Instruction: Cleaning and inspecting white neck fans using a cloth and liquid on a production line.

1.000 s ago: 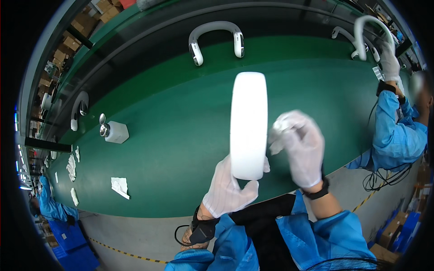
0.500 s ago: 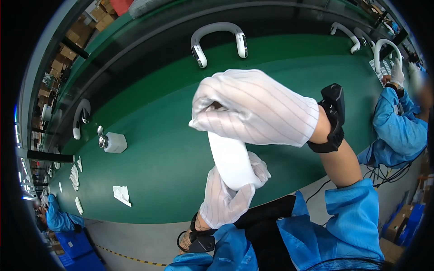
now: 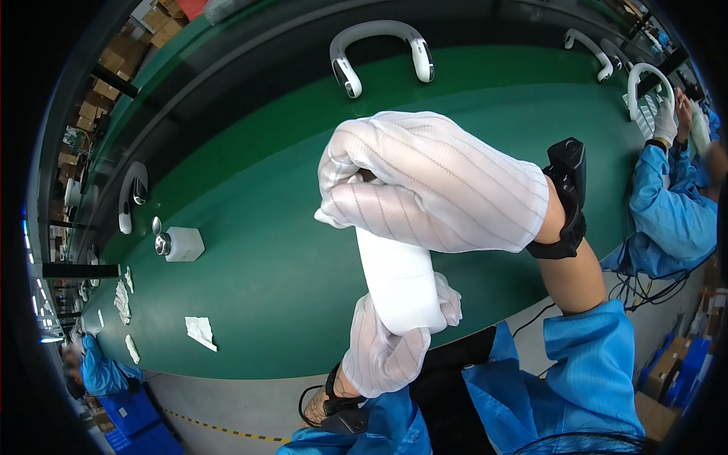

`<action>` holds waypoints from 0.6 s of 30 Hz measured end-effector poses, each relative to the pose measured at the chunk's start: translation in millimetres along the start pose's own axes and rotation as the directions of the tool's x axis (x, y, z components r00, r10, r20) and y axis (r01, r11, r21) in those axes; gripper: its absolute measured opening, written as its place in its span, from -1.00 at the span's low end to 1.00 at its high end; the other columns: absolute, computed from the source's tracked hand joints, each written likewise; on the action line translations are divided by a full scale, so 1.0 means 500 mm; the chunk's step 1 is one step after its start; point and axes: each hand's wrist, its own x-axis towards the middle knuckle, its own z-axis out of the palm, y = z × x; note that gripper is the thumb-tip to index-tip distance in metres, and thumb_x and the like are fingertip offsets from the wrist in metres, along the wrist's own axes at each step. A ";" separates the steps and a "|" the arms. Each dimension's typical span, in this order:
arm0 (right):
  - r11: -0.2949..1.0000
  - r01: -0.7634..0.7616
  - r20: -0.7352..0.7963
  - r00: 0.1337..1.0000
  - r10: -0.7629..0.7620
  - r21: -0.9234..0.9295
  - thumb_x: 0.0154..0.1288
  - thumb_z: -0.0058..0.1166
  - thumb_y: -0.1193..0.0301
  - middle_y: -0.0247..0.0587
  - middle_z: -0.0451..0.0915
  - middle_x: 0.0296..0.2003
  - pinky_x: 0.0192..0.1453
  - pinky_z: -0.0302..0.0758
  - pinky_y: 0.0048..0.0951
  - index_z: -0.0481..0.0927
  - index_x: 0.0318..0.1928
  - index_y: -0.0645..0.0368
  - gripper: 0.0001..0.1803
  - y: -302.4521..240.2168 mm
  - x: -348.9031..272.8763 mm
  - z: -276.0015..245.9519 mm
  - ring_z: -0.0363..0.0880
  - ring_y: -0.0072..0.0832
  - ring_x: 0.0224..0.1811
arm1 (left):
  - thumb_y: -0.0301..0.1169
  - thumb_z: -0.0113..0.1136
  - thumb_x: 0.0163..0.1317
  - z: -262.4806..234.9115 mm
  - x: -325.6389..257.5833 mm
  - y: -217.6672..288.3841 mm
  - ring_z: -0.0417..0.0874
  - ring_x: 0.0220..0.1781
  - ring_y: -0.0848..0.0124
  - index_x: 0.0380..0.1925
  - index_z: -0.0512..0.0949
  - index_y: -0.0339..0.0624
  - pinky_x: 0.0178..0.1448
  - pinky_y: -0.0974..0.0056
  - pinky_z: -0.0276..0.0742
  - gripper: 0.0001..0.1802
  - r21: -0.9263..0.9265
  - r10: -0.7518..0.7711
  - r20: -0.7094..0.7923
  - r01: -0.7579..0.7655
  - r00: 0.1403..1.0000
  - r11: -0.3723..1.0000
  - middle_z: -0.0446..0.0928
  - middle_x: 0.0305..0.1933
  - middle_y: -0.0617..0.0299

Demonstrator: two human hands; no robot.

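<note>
My left hand point(image 3: 385, 353), in a thin striped white glove, grips the lower end of a smooth white neck fan point(image 3: 400, 284) from below, its thumb and fingers on either side. Over the upper part, my right hand point(image 3: 428, 182), gloved alike, is closed with its fingers curled in. That hand hides the fan's top, and whether a small cloth or anything else is in its grip does not show. The fan is held slightly tilted above the green work surface point(image 3: 265, 296), near its front edge.
Beyond my hands lies a U-shaped neck fan point(image 3: 381, 29); another point(image 3: 126, 199) is at the left. A white bottle with a metal cap point(image 3: 184, 244) and a crumpled wipe point(image 3: 200, 333) are on the left. At right, a co-worker point(image 3: 667, 201) handles a white neck fan point(image 3: 634, 83).
The neck fan and my left hand have come slightly lower and to the right, showing more of the fan. My right hand stays closed over its upper part.
</note>
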 end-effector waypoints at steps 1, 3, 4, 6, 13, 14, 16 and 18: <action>1.000 -0.002 0.000 1.000 0.002 0.004 0.42 0.19 0.35 -0.13 0.69 -0.33 -0.22 0.69 -0.21 0.65 -0.29 0.25 -0.79 0.001 -0.002 0.003 0.72 -0.17 -0.30 | -0.21 0.12 0.48 0.000 -0.001 0.000 0.62 -0.13 0.27 0.06 0.54 -0.35 0.01 0.15 0.60 -0.61 0.011 -0.012 -0.001 0.012 1.000 1.000 0.63 -0.13 0.02; 1.000 0.009 -0.038 0.999 -0.009 0.001 0.43 0.20 0.32 -0.13 0.69 -0.32 -0.22 0.68 -0.20 0.65 -0.30 0.24 -0.77 0.002 -0.005 0.004 0.72 -0.17 -0.30 | -0.22 0.11 0.47 0.004 0.000 0.000 0.62 -0.14 0.26 0.06 0.54 -0.34 0.00 0.16 0.61 -0.61 0.019 -0.023 0.002 0.023 1.000 1.000 0.63 -0.13 0.02; 1.000 0.008 -0.037 0.999 -0.008 0.002 0.43 0.20 0.32 -0.13 0.69 -0.32 -0.22 0.68 -0.20 0.65 -0.30 0.24 -0.77 0.007 -0.007 0.004 0.72 -0.17 -0.30 | -0.21 0.10 0.47 0.007 0.001 -0.002 0.63 -0.15 0.26 0.05 0.54 -0.35 0.00 0.16 0.61 -0.60 0.030 -0.011 -0.003 0.011 1.000 0.999 0.63 -0.13 0.03; 0.980 0.160 -0.066 0.983 -0.168 -0.120 0.42 0.24 0.32 -0.15 0.70 -0.32 -0.22 0.68 -0.20 0.64 -0.26 0.23 -0.79 0.017 -0.009 0.000 0.71 -0.17 -0.31 | -0.20 0.09 0.47 0.013 0.005 -0.006 0.63 -0.15 0.26 0.05 0.54 -0.35 0.00 0.17 0.61 -0.60 0.041 0.004 -0.004 -0.004 1.000 0.999 0.63 -0.14 0.04; 0.993 0.015 -0.058 0.998 -0.008 0.117 0.43 0.27 0.41 -0.13 0.67 -0.24 -0.23 0.64 -0.27 0.58 -0.16 0.18 -0.85 0.023 0.013 -0.009 0.69 -0.21 -0.28 | -0.55 0.31 0.17 0.007 0.011 -0.016 0.70 -0.13 0.20 -0.10 0.62 -0.27 0.02 0.14 0.67 -0.73 0.400 0.069 -0.008 -0.060 0.998 0.914 0.67 -0.15 0.05; 0.967 -0.074 -0.036 0.996 0.085 0.244 0.45 0.26 0.41 -0.12 0.66 -0.22 -0.23 0.64 -0.26 0.56 -0.14 0.18 -0.85 0.018 0.013 -0.010 0.68 -0.21 -0.28 | -0.60 0.35 0.10 0.007 0.007 -0.021 0.73 -0.11 0.18 -0.13 0.63 -0.24 0.03 0.14 0.69 -0.72 0.600 0.053 -0.003 -0.040 0.999 0.799 0.69 -0.14 0.06; 0.817 -0.230 0.074 0.971 0.225 0.530 0.64 0.09 0.16 -0.07 0.62 -0.17 -0.15 0.59 -0.22 0.54 -0.06 0.20 -0.68 0.033 0.010 0.007 0.63 -0.18 -0.24 | -0.51 0.41 0.20 -0.011 -0.014 -0.042 0.72 -0.04 0.24 -0.18 0.63 -0.22 0.28 0.18 0.64 -0.79 0.779 -0.013 -0.001 0.009 1.000 0.627 0.67 -0.06 0.21; 0.710 -0.418 0.201 0.906 0.373 0.567 0.70 -0.04 0.05 -0.09 0.60 -0.17 -0.06 0.53 -0.25 0.54 -0.02 0.21 -0.57 0.046 0.008 0.003 0.57 -0.19 -0.21 | -0.38 0.50 0.23 0.003 -0.030 -0.049 0.71 -0.04 0.30 -0.18 0.67 -0.19 0.21 0.14 0.64 -0.76 0.787 0.090 -0.120 0.040 0.989 0.615 0.67 -0.12 0.24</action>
